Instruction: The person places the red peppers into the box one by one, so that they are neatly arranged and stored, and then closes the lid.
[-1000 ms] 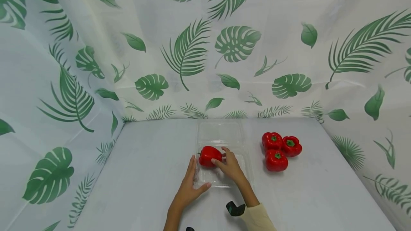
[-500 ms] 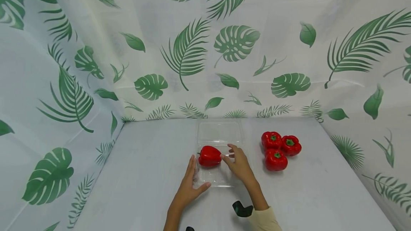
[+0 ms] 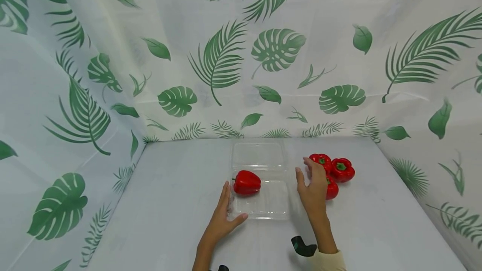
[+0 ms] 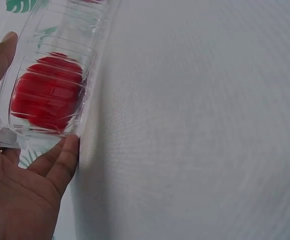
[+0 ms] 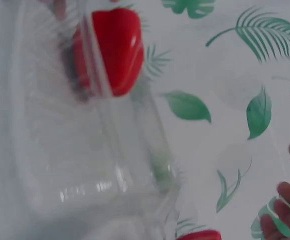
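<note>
One red bell pepper (image 3: 246, 183) lies on its side in the left part of an open clear plastic clamshell box (image 3: 269, 210). My left hand (image 3: 220, 219) rests at the box's front left corner, fingers straight along its side and thumb at the front edge. Through the ribbed wall the left wrist view shows that pepper (image 4: 49, 92). My right hand (image 3: 314, 185), holding nothing, hovers just left of three more bell peppers with fingers spread. It partly covers the back left pepper (image 3: 320, 159) and the front one (image 3: 332, 189); the right one (image 3: 342, 170) shows fully.
The box's raised lid (image 3: 257, 154) lies back toward the leaf-printed curtain (image 3: 278, 112) behind the white table (image 3: 180, 179). A black wrist camera mount (image 3: 303, 246) sits beside the right forearm.
My right hand has let go of the pepper in the box and moved right to the group of three. The left hand stays at the box's corner.
</note>
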The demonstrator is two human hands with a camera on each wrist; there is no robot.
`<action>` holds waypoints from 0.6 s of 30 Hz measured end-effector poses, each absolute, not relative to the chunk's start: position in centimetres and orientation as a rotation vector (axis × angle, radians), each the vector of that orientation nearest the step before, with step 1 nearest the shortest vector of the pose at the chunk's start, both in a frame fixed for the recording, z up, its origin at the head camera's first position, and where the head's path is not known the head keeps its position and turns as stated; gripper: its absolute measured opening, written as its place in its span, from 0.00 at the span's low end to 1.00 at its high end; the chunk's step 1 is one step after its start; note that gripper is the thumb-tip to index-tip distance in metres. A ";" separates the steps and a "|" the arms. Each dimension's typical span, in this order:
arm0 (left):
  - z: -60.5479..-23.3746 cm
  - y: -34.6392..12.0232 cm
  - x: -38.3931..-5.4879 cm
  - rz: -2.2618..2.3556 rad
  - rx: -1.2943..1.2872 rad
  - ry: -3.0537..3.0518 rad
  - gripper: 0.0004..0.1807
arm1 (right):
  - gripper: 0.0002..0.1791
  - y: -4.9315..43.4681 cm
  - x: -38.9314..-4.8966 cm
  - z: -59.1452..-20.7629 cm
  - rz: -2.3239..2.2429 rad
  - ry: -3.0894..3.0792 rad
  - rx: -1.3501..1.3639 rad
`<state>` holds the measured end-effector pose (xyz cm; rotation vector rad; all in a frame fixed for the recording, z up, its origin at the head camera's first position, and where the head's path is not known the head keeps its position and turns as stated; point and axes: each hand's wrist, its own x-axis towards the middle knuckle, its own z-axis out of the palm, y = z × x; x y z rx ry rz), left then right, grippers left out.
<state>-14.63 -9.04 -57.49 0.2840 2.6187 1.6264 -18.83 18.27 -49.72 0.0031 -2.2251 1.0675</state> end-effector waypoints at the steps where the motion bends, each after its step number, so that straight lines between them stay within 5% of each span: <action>1: -57.5 -9.0 -14.6 1.625 0.282 2.619 0.57 | 0.29 18.7 -18.7 -49.8 1.043 -2.198 -0.012; 18: -57.8 -9.2 -14.8 1.590 0.278 2.652 0.57 | 0.46 22.8 -16.3 -53.5 0.926 -2.182 -0.336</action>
